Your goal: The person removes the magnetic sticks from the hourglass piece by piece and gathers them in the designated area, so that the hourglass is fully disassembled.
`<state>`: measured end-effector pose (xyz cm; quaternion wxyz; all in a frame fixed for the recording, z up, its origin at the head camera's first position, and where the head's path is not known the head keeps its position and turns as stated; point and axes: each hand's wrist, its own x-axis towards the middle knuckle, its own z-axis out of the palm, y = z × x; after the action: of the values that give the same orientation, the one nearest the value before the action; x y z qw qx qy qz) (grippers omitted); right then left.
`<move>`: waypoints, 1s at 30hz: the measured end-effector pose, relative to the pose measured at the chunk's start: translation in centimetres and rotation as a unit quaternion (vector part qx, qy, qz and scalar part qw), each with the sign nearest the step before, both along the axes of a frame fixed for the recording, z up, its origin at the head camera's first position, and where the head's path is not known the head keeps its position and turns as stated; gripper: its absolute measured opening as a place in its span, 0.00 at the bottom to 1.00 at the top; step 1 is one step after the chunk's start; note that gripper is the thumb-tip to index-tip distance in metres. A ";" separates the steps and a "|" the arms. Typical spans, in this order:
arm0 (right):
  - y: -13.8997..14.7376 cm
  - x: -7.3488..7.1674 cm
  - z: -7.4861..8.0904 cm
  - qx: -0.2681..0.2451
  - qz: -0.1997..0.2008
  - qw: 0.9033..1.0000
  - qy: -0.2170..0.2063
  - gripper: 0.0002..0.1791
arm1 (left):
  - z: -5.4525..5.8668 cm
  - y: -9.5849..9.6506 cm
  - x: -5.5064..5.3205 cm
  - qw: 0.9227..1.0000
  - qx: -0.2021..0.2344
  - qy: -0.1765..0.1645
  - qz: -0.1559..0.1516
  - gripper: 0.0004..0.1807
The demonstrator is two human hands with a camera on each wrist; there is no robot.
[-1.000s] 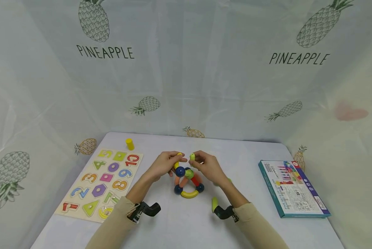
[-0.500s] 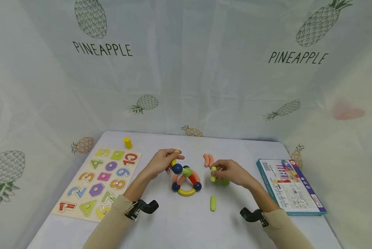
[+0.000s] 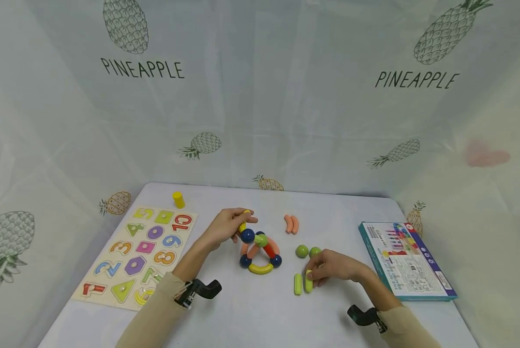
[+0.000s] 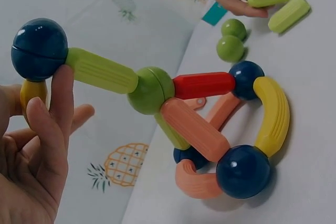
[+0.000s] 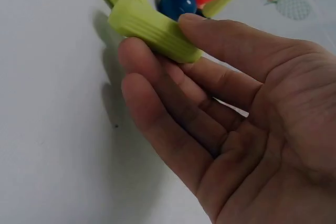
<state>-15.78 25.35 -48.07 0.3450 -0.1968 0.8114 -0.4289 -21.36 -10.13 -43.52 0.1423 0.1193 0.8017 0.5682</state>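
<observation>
My left hand (image 3: 225, 227) pinches a short yellow rod (image 4: 34, 95) joined to a blue ball (image 4: 40, 50). From that ball a green rod (image 4: 102, 71) runs to the green ball (image 4: 151, 90) atop a ball-and-stick frame. Red, salmon and green rods slope from this top ball; a curved yellow stick (image 3: 260, 269) links two blue balls at the base. My right hand (image 3: 335, 266) pinches a light green rod (image 5: 155, 31) between thumb and fingers, low over the table. Just left of it, in the head view, lies a matching green rod (image 3: 297, 284).
Two green balls (image 3: 302, 251) and two curved salmon sticks (image 3: 291, 224) lie beyond my right hand. A number-and-shape puzzle board (image 3: 133, 238) is at the left, with a yellow cylinder (image 3: 178, 199) behind it. A flat box (image 3: 409, 263) lies at the right.
My right hand has carried the green rod from beside the frame toward the right and nearer, down beside the other green rod. My left hand keeps its pinch, almost in place.
</observation>
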 end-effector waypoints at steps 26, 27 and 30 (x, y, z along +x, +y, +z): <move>-2.0 0.6 -0.6 0.020 -0.030 0.999 0.024 0.12 | -0.1 0.4 0.3 1.000 0.000 0.005 0.002 0.22; -2.1 0.6 -0.5 0.020 -0.030 0.999 0.024 0.12 | -0.1 0.4 0.3 1.000 0.001 0.007 0.002 0.22; -2.1 0.6 -0.5 0.017 -0.030 0.999 0.021 0.12 | 0.0 0.4 0.3 1.000 -0.001 0.010 0.001 0.22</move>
<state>-15.16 23.20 -48.56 0.3186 -0.1755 0.8311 -0.4207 -21.01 -9.70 -43.52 0.1339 0.1239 0.8035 0.5667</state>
